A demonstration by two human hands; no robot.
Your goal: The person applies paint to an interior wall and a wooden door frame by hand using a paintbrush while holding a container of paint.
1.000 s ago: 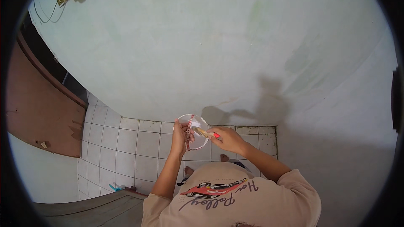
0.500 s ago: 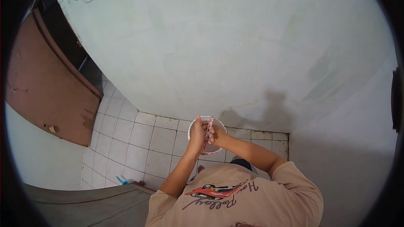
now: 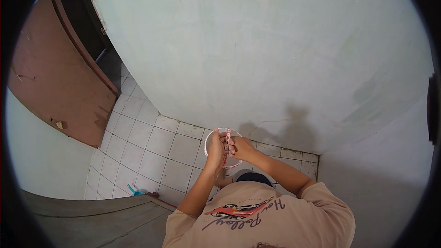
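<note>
Turned upright since earlier, the red tube stands vertical, both hands' grip closed around it.

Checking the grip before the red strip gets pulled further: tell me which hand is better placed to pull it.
Probably the right hand: its fingers pinch the red strip near the middle, while the left hand steadies the clear tub by its rim.

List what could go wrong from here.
1. The thin red-and-white strip is pinched only between the left hand and right hand, so it may slip or snap.
2. Its white loop hangs free over the tiled floor and could tangle.
</note>
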